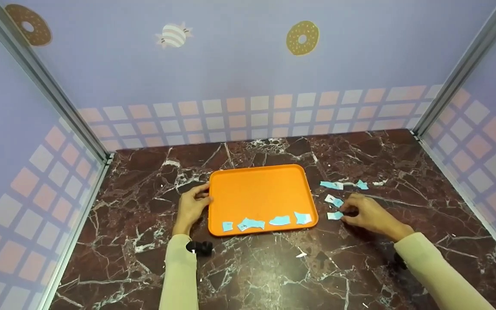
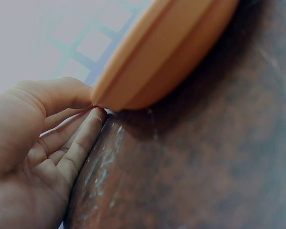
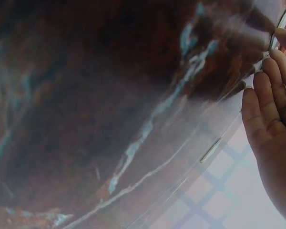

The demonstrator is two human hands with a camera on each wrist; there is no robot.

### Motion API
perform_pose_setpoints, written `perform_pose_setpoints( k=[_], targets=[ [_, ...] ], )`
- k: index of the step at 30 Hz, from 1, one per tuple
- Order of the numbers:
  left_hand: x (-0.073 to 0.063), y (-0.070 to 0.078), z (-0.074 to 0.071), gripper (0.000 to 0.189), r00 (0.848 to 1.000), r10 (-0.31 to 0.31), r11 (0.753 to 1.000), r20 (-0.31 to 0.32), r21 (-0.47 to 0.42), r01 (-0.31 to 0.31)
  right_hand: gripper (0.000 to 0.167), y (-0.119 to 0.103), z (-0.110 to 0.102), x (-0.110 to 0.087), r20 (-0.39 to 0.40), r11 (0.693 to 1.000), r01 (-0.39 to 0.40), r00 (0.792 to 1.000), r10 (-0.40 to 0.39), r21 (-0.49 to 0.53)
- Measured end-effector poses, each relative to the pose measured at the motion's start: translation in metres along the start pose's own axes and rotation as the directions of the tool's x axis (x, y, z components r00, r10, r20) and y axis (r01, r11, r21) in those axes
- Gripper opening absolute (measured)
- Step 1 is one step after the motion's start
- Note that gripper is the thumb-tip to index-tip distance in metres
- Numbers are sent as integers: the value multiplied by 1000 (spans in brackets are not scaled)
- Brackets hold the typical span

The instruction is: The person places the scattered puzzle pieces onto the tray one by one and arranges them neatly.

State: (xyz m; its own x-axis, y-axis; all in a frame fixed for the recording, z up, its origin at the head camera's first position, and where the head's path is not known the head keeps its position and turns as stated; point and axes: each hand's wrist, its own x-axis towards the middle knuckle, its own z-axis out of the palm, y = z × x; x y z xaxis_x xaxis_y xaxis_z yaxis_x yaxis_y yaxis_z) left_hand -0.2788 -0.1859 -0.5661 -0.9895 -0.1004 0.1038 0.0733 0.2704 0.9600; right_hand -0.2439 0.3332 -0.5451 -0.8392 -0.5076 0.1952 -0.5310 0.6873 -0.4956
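An orange tray (image 1: pixel 258 189) lies on the dark marbled table, with several torn light-blue paper pieces (image 1: pixel 279 221) along its near edge. At the tray's left side, my left hand (image 1: pixel 191 209) pinches the rim. The left wrist view has the thumb against the orange rim (image 2: pixel 148 62) and the fingers (image 2: pixel 83 140) low by the tabletop. To the right of the tray, my right hand (image 1: pixel 366 214) pinches the right end of a small blue-and-white paper piece (image 1: pixel 334 215) between thumb and fingertips, close over the table. Just behind it lies another torn piece (image 1: pixel 333 200).
Farther back on the right lie a longer blue-and-white strip (image 1: pixel 331 185) and a small blue piece (image 1: pixel 362 184). A white scrap (image 1: pixel 301 253) rests in front of the tray. Patterned wall panels (image 1: pixel 248 64) enclose the table at the back and both sides.
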Motion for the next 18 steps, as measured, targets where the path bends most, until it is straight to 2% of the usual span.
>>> perform_pose_setpoints(
  k=[18],
  targets=[
    [0, 0, 0, 44, 1000, -14, 1000, 5, -15, 14, 16, -9, 3, 6, -71, 995, -71, 995, 76, 70]
  ],
)
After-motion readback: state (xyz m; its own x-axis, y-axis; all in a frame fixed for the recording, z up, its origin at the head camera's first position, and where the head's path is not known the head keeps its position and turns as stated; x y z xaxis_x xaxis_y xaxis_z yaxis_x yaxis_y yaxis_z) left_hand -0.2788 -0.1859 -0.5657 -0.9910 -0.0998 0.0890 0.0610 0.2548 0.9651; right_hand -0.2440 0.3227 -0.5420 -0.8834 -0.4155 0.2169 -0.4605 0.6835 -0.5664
